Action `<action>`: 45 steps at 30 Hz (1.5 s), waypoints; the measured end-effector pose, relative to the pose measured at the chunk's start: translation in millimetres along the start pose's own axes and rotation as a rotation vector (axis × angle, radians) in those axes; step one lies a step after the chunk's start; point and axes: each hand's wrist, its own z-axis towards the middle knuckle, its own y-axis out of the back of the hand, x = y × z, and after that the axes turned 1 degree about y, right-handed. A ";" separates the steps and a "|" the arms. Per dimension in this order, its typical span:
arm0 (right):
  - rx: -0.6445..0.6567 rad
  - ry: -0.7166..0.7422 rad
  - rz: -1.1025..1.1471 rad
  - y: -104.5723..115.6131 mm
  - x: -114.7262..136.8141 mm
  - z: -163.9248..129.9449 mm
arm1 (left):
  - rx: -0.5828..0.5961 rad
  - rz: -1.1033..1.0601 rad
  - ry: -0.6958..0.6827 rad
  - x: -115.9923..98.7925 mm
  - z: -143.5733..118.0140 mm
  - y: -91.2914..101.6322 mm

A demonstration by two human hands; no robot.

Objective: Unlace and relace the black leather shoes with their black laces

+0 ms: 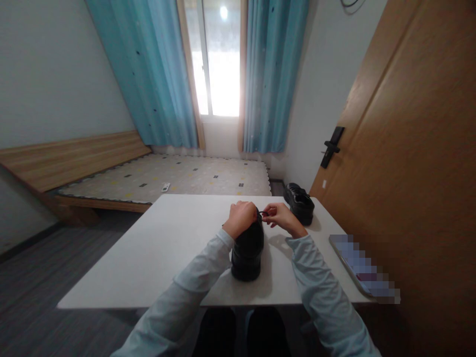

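A black shoe stands on the white table with its heel toward me. My left hand lies over the shoe's upper left side, fingers curled; what its fingertips grip is hidden behind the hand. To the right of the shoe, my right hand pinches a thin black shoelace that runs out from the shoe's top. A second black shoe sits at the table's far right, just beyond my right hand.
The white table spans the space before me. A flat device with a blurred screen lies along its right edge. Behind stands a bed with a small white remote on it. A wooden door is on the right.
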 end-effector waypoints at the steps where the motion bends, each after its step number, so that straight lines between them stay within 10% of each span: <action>1: 0.005 -0.008 0.004 -0.7 1.3 -0.5 | 0.008 0.013 -0.008 -0.7 -0.8 0.3; 13: -0.001 -0.060 0.044 -2.0 7.8 -1.2 | -0.046 -0.060 -0.019 28.4 -7.1 -8.2; 26: 0.009 -0.064 -0.041 -9.0 -0.2 0.1 | -0.201 -0.842 -0.063 82.0 -9.6 -20.0; 45: -0.040 -0.166 0.437 -13.4 -6.0 6.4 | -0.241 -1.257 -0.049 83.7 -21.6 -10.3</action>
